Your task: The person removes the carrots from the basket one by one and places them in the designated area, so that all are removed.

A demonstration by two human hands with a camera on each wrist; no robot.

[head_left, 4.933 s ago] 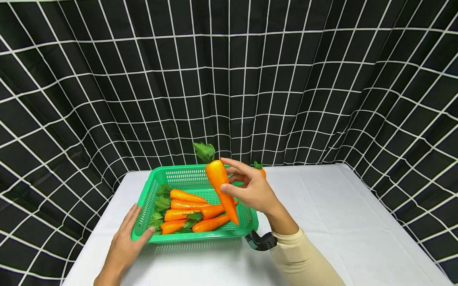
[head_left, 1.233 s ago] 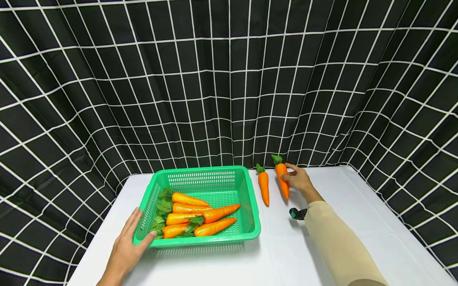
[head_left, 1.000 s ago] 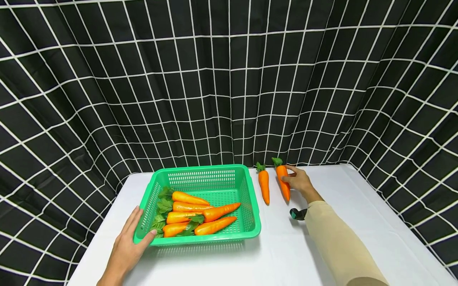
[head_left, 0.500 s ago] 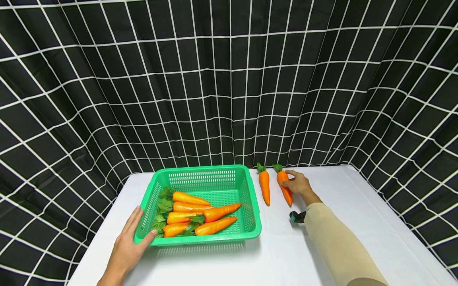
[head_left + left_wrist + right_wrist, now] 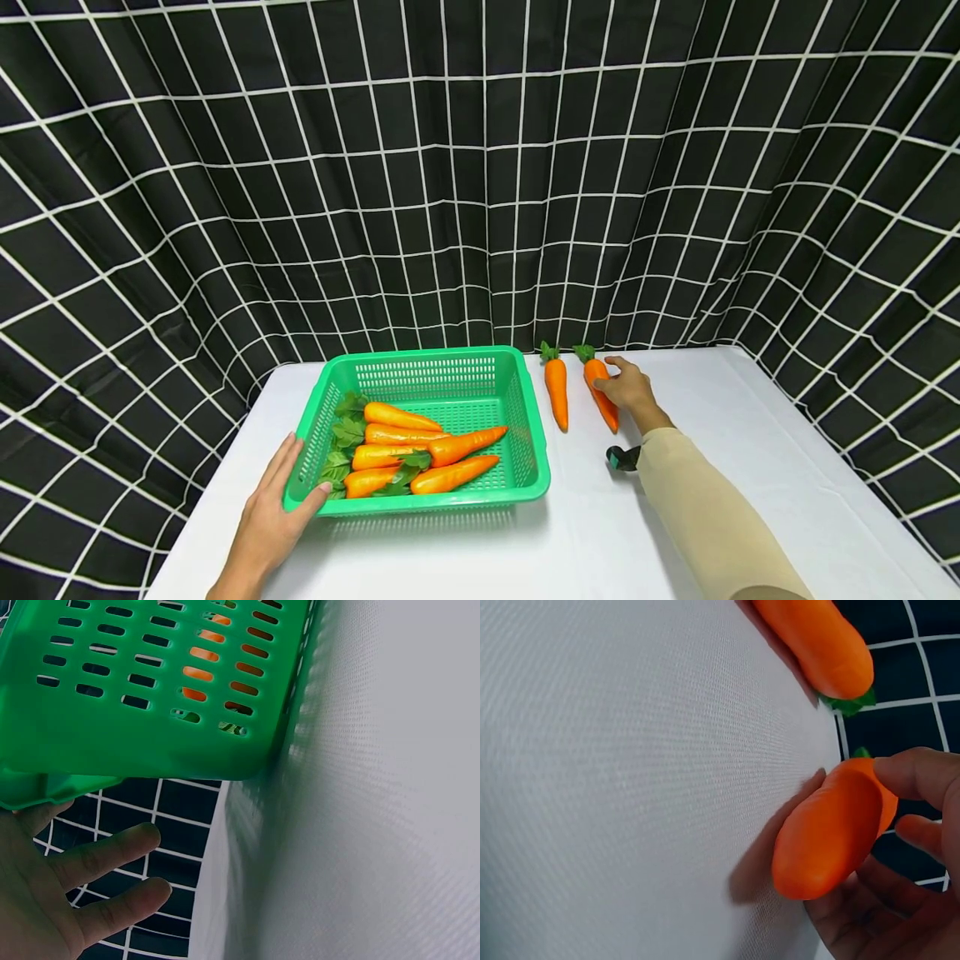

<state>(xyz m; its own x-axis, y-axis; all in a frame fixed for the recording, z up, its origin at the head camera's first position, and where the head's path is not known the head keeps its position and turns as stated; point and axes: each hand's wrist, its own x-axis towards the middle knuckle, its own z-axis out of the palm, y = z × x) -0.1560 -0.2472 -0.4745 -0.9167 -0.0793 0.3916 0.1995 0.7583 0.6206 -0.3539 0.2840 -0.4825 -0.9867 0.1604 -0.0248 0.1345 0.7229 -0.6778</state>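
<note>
My right hand [image 5: 630, 392] pinches an orange carrot [image 5: 600, 397] with green leaves, low over the white cloth. In the right wrist view the thumb [image 5: 907, 771] lies on one side of this carrot [image 5: 829, 832], and other fingers reach around the opposite side. A second carrot [image 5: 556, 392] lies to its left, roughly parallel, with its leaves toward the back. My left hand [image 5: 266, 521] rests at the left end of a green perforated basket [image 5: 536, 442], thumb at the front rim. Its fingers [image 5: 120, 911] are spread and fairly straight in the left wrist view.
Inside the basket lie several carrots [image 5: 450, 477], leaves [image 5: 347, 432] mostly toward its left wall. A white cloth [image 5: 720, 417] covers the table. Black curtain [image 5: 487, 208] with a white grid stands close behind and along both sides.
The right hand has carried a carrot from above the basket to the cloth on the right, lately shifting it slightly down and right. The left hand has stayed at the basket.
</note>
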